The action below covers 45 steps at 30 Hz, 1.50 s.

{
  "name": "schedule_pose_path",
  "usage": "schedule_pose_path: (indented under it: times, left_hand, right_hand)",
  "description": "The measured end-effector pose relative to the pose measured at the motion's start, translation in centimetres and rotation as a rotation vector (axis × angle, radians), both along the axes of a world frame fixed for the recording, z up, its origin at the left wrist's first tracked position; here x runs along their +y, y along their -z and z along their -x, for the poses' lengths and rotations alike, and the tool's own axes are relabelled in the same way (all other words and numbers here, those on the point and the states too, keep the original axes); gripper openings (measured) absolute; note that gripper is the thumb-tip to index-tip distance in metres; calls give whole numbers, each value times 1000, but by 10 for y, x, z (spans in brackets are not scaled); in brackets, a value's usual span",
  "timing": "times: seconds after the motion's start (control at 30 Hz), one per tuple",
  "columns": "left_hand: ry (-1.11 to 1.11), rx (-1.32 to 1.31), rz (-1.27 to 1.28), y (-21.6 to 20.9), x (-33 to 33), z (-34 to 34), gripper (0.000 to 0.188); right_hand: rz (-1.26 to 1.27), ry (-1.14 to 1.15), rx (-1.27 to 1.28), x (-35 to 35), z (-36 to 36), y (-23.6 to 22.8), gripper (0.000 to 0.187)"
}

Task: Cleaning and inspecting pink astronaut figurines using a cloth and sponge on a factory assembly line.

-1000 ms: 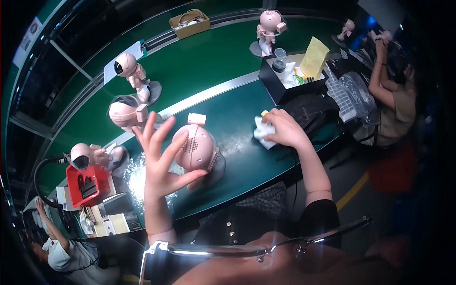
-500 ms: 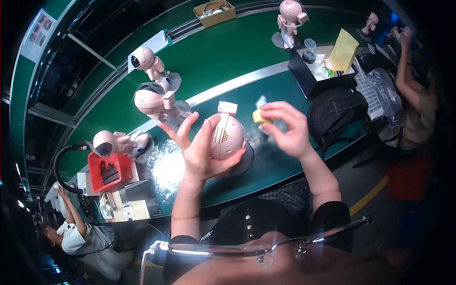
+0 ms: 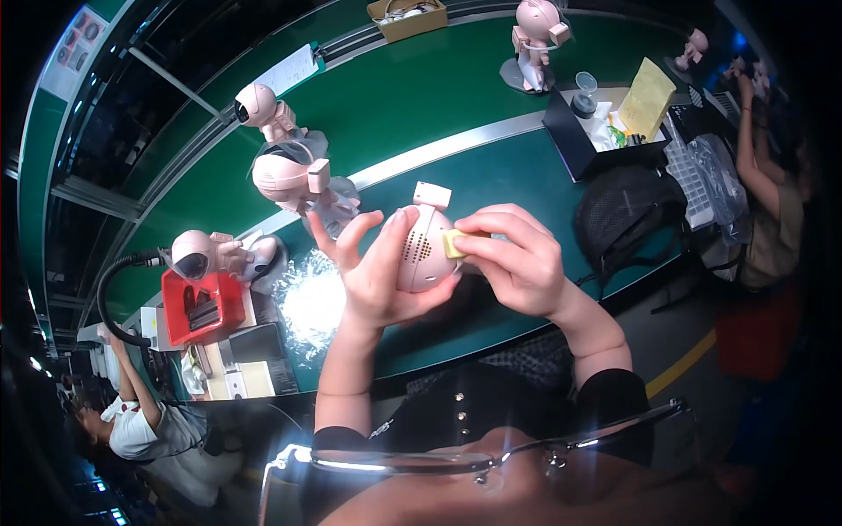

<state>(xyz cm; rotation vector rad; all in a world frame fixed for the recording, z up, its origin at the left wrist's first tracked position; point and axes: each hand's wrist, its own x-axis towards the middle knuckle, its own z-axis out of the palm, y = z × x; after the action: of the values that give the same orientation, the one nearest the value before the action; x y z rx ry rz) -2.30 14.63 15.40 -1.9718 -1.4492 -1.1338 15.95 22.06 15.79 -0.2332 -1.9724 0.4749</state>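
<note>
A pink astronaut figure (image 3: 427,273) is in front of me, its round head with a patch of small dark holes facing up. My left hand (image 3: 373,276) grips that head from the left, thumb along the near side and some fingers raised. Between the fingertips of my right hand (image 3: 524,267) is a small yellow sponge (image 3: 453,245), pressed against the right side of the head. The lower part of the figure is mostly hidden by the hands.
More pink astronaut figures (image 3: 282,175) stand or lean at the left, one beside a red bin (image 3: 230,302) of dark parts. On the right are a black box (image 3: 570,158) with small items and a black mesh bag (image 3: 624,215). A cardboard box (image 3: 410,26) sits far back. People work at both sides.
My right hand has moved left, bringing the yellow sponge from beside the figure onto its head. My left hand keeps its hold, with little shift.
</note>
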Motion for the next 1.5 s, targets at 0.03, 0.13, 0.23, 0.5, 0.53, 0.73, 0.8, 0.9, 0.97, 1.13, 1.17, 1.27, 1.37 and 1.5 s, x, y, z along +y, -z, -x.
schedule_pose_path:
  times: [0.03,0.13,0.23,0.5,0.53,0.73,0.8,0.9,0.97,1.13,1.17,1.27,1.37,1.5]
  left_hand:
    - [26,24,-37,1,2,-1,72]
    - [48,29,-62,0,3,-2,73]
    - [36,-17,-28,-2,0,-4,73]
    - [65,1,-39,1,3,-3,72]
    - [61,-23,-24,0,2,0,72]
    - [103,15,-64,-1,5,-1,72]
    - [102,32,-74,-1,3,-2,72]
    - [108,-19,-67,0,3,-2,74]
    - [106,-12,-59,-1,4,0,74]
    - [126,-2,-78,-1,7,1,73]
    - [100,8,-56,-4,5,1,73]
    - [134,-19,-47,-3,3,0,74]
    - [143,-18,-45,-4,6,2,74]
    - [131,-9,-50,-4,5,1,73]
  right_hand:
    - [-17,8,7,1,-1,0,31]
    - [-40,5,49,3,9,-3,31]
    - [-9,42,6,-4,-1,-2,30]
    - [-23,21,56,-3,6,-6,27]
    - [-5,18,34,-4,4,-6,27]
    - [-1,29,18,-5,-1,-3,27]
    - [-11,6,50,1,8,-6,26]
    - [5,21,19,-4,3,-8,26]
    - [14,19,-15,-6,-3,-3,26]
    - [-38,41,22,0,5,-5,28]
    - [-27,24,30,0,7,-8,26]
    - [25,20,-16,-7,-2,-6,24]
    - [38,11,-35,-7,-6,-6,24]
    - [-19,15,20,1,6,-8,27]
